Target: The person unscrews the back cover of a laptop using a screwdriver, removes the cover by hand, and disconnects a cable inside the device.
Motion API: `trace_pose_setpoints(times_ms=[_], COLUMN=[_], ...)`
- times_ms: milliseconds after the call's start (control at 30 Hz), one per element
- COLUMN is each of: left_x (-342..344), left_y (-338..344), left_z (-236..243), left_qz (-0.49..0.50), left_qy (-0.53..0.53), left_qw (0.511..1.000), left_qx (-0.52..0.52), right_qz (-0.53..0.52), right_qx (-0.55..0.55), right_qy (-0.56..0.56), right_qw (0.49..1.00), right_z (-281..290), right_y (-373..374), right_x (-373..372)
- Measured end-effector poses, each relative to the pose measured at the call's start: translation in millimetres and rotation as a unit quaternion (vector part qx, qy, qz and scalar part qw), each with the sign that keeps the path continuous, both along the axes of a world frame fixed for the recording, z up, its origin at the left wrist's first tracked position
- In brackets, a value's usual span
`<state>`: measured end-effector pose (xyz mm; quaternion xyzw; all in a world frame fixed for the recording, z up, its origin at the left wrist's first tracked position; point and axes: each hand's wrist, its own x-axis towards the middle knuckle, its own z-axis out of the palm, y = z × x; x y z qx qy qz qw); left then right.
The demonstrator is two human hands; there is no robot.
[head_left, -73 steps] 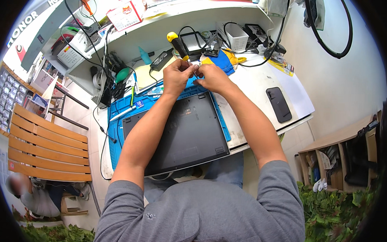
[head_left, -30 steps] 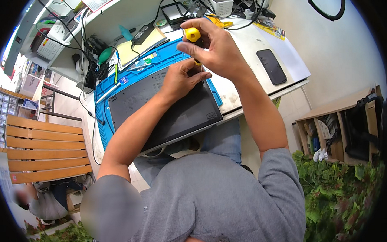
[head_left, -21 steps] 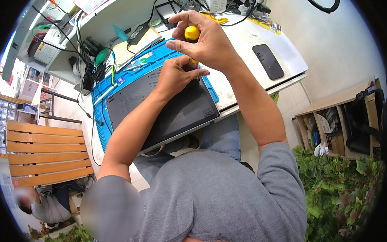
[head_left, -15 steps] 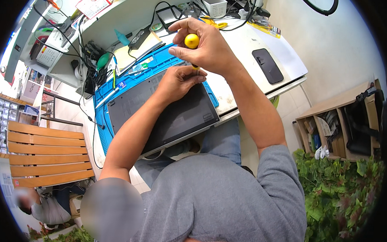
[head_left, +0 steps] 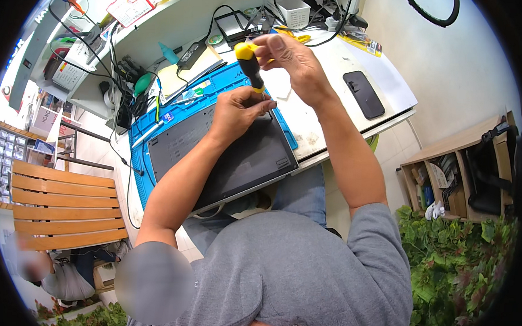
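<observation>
A dark laptop (head_left: 226, 162) lies bottom-up on a blue work mat (head_left: 153, 130) at the table's near edge. A screwdriver with a yellow and black handle (head_left: 248, 63) stands upright over the laptop's far right corner. My right hand (head_left: 290, 57) grips the top of its handle. My left hand (head_left: 240, 107) is closed around the lower end of the screwdriver, just above the laptop; the tip is hidden by its fingers.
A black phone (head_left: 364, 95) lies on the white table (head_left: 333, 68) to the right. Cables, a charger brick (head_left: 191, 54) and a white basket (head_left: 293, 12) crowd the back. A wooden bench (head_left: 64, 205) stands left, a low shelf (head_left: 450, 181) right, another person (head_left: 56, 273) bottom left.
Both hands came down from the back of the table to the laptop's far right corner, the screwdriver now upright in them. The view has shifted slightly.
</observation>
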<state>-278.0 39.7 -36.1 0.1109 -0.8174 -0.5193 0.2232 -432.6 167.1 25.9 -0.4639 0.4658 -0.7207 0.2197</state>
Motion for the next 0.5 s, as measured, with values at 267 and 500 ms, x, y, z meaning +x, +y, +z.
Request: trace_pose_setpoints(times_ms=[267, 500], left_x=[-16.3, -53.8], left_y=[-52.3, -135.6], left_z=[1.6, -10.0], left_qz=[0.076, 0.149], left_qy=[0.096, 0.118], left_qw=[0.992, 0.981], left_qx=[0.044, 0.027], right_qz=[-0.122, -0.136], right_qx=[0.192, 0.154], right_qy=[0.252, 0.442], right_qw=[0.941, 0.873], right_z=[-49.4, -73.4], right_y=[-18.6, -108.7], right_x=[-31.3, -56.0])
